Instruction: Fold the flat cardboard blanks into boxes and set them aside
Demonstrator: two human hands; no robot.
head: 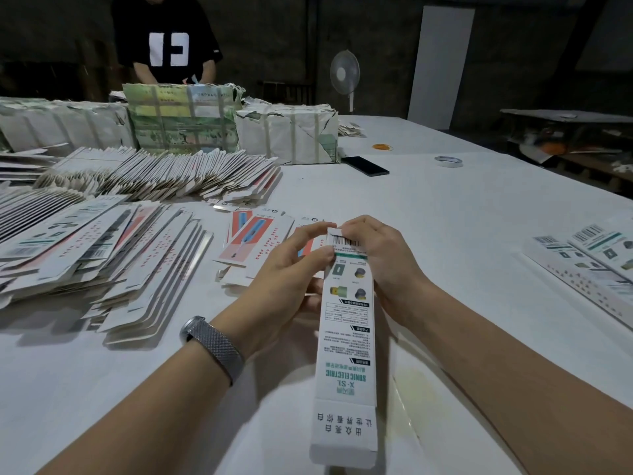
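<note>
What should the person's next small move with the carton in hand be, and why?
Probably tuck in the far end flap. Both hands, left hand and right hand, pinch the barcode end of the carton, which already looks opened into a tube, while its near flap still hangs open. Finished boxes lie at the right.

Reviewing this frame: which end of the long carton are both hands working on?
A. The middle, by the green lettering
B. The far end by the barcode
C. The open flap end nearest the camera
B: the left hand and right hand both pinch the carton at its far, barcode end.
</note>
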